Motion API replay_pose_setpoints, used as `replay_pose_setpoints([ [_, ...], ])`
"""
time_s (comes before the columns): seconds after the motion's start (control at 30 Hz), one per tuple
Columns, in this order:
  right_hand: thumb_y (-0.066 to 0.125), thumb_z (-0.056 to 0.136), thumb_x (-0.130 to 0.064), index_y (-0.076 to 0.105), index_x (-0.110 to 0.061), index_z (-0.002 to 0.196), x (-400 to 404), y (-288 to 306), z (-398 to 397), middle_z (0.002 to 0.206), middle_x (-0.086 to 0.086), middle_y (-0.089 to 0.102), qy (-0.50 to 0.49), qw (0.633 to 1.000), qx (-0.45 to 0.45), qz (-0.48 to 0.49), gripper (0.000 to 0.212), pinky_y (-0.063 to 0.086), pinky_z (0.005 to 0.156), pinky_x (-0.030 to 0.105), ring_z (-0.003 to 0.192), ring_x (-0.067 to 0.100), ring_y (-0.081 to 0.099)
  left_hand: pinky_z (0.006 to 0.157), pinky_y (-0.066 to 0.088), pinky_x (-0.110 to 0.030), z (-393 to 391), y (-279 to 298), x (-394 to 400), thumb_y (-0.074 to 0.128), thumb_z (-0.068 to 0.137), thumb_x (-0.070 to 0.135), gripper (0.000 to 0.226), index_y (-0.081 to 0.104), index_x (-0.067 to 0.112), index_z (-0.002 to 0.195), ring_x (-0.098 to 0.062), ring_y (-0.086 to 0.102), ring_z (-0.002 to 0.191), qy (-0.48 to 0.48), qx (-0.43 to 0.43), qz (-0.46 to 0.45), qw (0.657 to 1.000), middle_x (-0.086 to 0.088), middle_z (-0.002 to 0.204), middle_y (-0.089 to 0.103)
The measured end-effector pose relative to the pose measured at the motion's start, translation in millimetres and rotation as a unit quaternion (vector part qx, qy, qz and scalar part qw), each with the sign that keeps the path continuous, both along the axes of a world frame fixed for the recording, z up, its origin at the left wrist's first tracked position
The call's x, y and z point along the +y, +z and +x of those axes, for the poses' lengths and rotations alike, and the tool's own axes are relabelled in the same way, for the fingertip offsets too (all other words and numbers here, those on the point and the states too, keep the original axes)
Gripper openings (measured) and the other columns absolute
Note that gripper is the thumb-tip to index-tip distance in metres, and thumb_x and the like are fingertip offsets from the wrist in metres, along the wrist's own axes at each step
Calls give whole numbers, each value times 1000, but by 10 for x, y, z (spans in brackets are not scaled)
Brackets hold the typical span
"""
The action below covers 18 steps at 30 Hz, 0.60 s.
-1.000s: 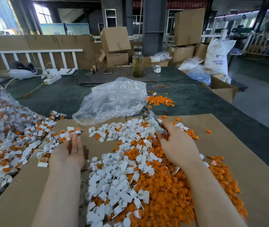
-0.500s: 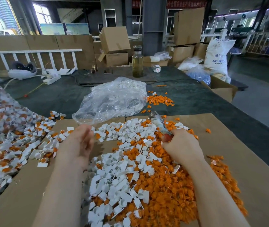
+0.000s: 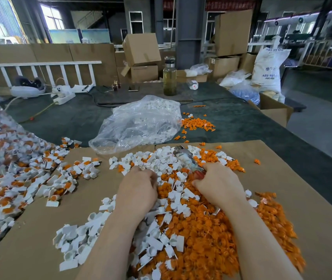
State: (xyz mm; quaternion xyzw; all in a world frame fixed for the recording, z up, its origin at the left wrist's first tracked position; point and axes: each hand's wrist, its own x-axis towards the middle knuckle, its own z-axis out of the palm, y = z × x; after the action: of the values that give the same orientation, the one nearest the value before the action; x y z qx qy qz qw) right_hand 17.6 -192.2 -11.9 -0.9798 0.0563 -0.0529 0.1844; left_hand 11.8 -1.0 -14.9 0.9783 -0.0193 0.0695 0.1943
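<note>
From the head camera I see both hands over a mixed heap on a brown cardboard sheet (image 3: 282, 168), which lies on the dark green worktop (image 3: 70, 120). The heap is small white plastic caps (image 3: 161, 158) toward the far and left side and small orange plastic plugs (image 3: 207, 239) toward the near right.

My view of the left hand (image 3: 139, 188) shows its fingers curled down into the white caps at the middle of the heap. I cannot tell whether they pinch one. The right hand (image 3: 219, 184) is just beside it, clamped round a slim tool with a red grip and a pale, shiny shaft (image 3: 185, 158). The shaft slants up and away to the left over the caps.

Left of the sheet lies a spread of white caps with orange centres (image 3: 19, 178). Beyond the heap sits a clear plastic bag of white pieces (image 3: 141, 122), with a small scatter of orange plugs (image 3: 197, 124) just beside it. A glass bottle of yellowish liquid (image 3: 169, 77) stands upright well behind.
</note>
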Motion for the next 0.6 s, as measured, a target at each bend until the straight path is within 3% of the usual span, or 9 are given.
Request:
replay_pose_setpoints([
  [0.07, 62, 89, -42, 60, -21, 112, 6, 2, -1, 87, -7, 54, -3, 1000, -4, 12, 31, 44, 63, 29, 78, 15, 52, 83, 50, -29, 3, 9, 18, 58, 97, 30, 23, 66, 23, 117, -20, 60, 99, 10, 1, -11, 1000, -2, 114, 55],
  [0.17, 61, 89, -42, 59, -22, 89, 6, 10, 3, 77, -7, 57, -2, 999, -9, 43, 21, 46, 58, 29, 71, 12, 56, 81, 50, -29, -3, 19, 20, 65, 92, 24, 15, 67, 21, 107, -18, 60, 96, 16, -6, -41, 999, -1, 113, 60],
  [0.27, 65, 87, -39, 62, -25, 79, 22, 36, -4, 70, -7, 61, 1, 992, -34, 117, 17, 42, 52, 25, 64, 9, 57, 81, 50, -27, -13, 24, 7, 65, 93, 21, 21, 65, 24, 113, -15, 60, 95, 1, -24, -52, 998, 1, 113, 63],
  [0.33, 67, 86, -37, 65, -25, 79, 41, 57, -16, 67, -7, 62, 4, 987, -51, 155, 15, 41, 51, 24, 62, 10, 58, 80, 48, -24, -16, 18, 3, 62, 96, 23, 26, 65, 28, 121, -11, 56, 90, -14, -34, -51, 998, 3, 111, 62],
  [0.47, 66, 87, -34, 64, -25, 77, 65, 81, -31, 67, -7, 61, 11, 980, -79, 184, 13, 37, 50, 24, 61, 9, 55, 74, 39, -20, 4, -2, 2, 62, 96, 31, 21, 70, 30, 115, -9, 50, 85, -32, -34, -33, 998, 6, 100, 52],
  [0.6, 67, 87, -34, 67, -23, 81, 82, 86, -44, 69, -6, 62, 15, 977, -84, 195, 13, 38, 51, 25, 62, 9, 56, 85, 50, -28, 18, -18, -6, 64, 95, 29, 31, 64, 23, 126, -18, 59, 102, -19, -16, -24, 999, -1, 115, 58],
])
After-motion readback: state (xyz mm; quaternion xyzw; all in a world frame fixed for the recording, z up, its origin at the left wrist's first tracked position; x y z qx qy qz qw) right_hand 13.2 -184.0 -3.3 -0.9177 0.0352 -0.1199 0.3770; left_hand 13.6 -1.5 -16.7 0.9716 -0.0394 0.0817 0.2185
